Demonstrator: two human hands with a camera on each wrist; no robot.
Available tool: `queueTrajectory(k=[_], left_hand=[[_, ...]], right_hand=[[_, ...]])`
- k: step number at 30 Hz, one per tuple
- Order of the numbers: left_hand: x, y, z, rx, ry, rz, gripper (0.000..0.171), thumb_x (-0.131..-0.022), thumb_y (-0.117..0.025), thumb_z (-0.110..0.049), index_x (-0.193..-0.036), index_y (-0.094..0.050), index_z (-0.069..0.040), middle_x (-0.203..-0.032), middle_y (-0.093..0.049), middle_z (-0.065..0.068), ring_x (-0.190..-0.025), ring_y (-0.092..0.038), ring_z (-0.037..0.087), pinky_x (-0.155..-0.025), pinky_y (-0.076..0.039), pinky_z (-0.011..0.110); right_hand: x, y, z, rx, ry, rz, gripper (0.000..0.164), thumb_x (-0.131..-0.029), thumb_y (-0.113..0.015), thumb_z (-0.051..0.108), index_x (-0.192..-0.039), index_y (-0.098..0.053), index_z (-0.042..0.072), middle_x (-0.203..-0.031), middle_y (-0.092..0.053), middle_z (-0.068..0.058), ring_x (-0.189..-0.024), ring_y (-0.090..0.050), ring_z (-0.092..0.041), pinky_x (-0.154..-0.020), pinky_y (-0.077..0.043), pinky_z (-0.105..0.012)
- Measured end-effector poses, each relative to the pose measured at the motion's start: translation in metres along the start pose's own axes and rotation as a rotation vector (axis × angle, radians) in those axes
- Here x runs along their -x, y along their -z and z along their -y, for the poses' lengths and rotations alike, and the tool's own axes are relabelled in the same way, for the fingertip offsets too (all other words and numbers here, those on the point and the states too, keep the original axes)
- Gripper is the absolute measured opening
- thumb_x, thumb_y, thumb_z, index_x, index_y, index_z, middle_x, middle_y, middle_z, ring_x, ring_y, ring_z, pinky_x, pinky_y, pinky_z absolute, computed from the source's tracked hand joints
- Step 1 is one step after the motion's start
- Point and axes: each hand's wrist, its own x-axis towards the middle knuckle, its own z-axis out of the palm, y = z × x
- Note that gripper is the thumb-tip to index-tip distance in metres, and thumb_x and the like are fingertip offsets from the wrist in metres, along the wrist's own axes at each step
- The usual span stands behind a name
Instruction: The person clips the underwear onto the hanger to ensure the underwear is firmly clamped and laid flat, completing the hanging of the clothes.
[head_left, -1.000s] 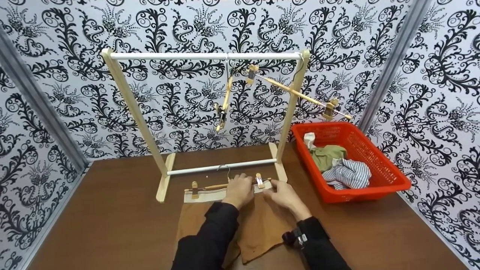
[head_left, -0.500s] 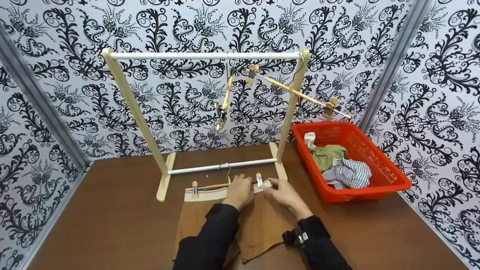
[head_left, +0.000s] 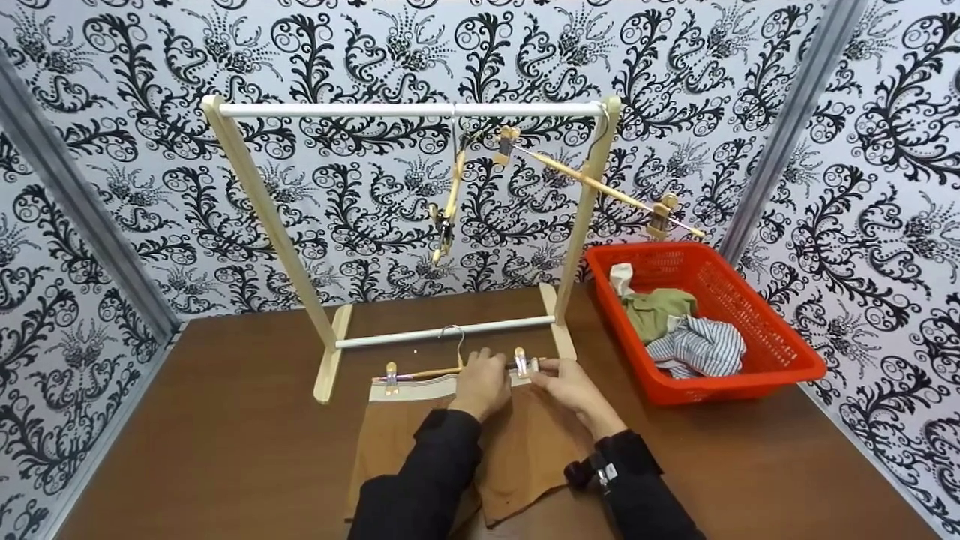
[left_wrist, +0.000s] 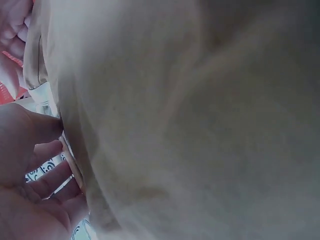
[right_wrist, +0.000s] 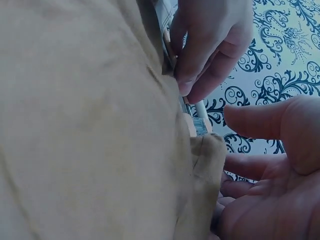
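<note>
Brown shorts (head_left: 525, 450) with a pale waistband (head_left: 420, 390) lie on the table. Along the waistband runs a clip hanger (head_left: 427, 372), its left clip (head_left: 391, 379) and right clip (head_left: 521, 363) both at the band. My left hand (head_left: 481, 384) holds the hanger bar near its middle; the right wrist view shows its thumb and fingers pinched there. At the waistband's right corner is my right hand (head_left: 574, 390). In the right wrist view, the right thumb (right_wrist: 255, 120) stands apart from the cloth, while the fingers touch its edge and are partly hidden behind it.
Behind the hands stands a wooden rack with a white top rail (head_left: 337, 110). Two bare clip hangers hang from it, one in the middle (head_left: 454, 187) and one slanting right (head_left: 622, 196). A red basket (head_left: 780, 375) with crumpled clothes stands to the right.
The hanger and the waistband's left end have tilted up slightly, and the hook has shifted a little. Both hands keep nearly the same places.
</note>
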Motion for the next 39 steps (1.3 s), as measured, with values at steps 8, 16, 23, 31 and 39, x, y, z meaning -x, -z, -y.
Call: queueTrajectory(k=[8,16,23,31,39], left_hand=[[-0.004,0.004,-0.009,0.044,0.066,0.082,0.021,-0.088,-0.069,-0.011,-0.106,-0.072,-0.001,-0.105,-0.065,0.018,-0.102,-0.061,0.038,-0.089,-0.052,0.048],[-0.006,0.006,-0.016,-0.04,0.041,0.146,0.03,-0.09,-0.069,-0.014,-0.119,-0.071,-0.004,-0.109,-0.068,0.017,-0.105,-0.062,0.036,-0.097,-0.047,0.044],[-0.007,0.005,-0.014,-0.033,-0.043,0.075,0.019,-0.089,-0.069,-0.01,-0.106,-0.073,-0.002,-0.099,-0.071,0.013,-0.102,-0.063,0.032,-0.095,-0.046,0.042],[-0.011,0.005,-0.011,0.102,0.025,0.068,0.018,-0.088,-0.072,-0.008,-0.104,-0.072,0.001,-0.102,-0.068,0.018,-0.101,-0.061,0.039,-0.093,-0.049,0.048],[-0.016,0.005,-0.012,0.179,0.053,0.004,0.019,-0.088,-0.07,-0.01,-0.103,-0.073,0.001,-0.101,-0.071,0.018,-0.097,-0.063,0.041,-0.088,-0.05,0.05]], right_hand=[[-0.001,0.0,0.0,0.062,0.033,0.031,0.021,-0.096,-0.065,-0.001,-0.111,-0.067,-0.016,-0.103,-0.069,-0.018,-0.09,-0.063,-0.021,-0.076,-0.052,-0.026],[-0.002,-0.003,-0.005,0.148,0.049,-0.028,0.016,-0.093,-0.067,-0.003,-0.106,-0.069,-0.013,-0.092,-0.072,-0.014,-0.084,-0.065,-0.02,-0.073,-0.054,-0.028],[-0.004,-0.001,-0.008,0.176,0.103,-0.031,0.017,-0.093,-0.069,0.003,-0.103,-0.073,-0.01,-0.092,-0.073,-0.013,-0.081,-0.064,-0.018,-0.07,-0.051,-0.026],[-0.005,-0.001,-0.005,0.136,0.078,-0.041,0.014,-0.093,-0.068,-0.001,-0.102,-0.073,-0.011,-0.094,-0.072,-0.014,-0.084,-0.063,-0.021,-0.073,-0.051,-0.028],[-0.006,0.002,-0.002,0.071,0.018,-0.117,0.015,-0.096,-0.061,-0.002,-0.103,-0.072,-0.01,-0.097,-0.07,-0.013,-0.093,-0.06,-0.026,-0.082,-0.048,-0.033]])
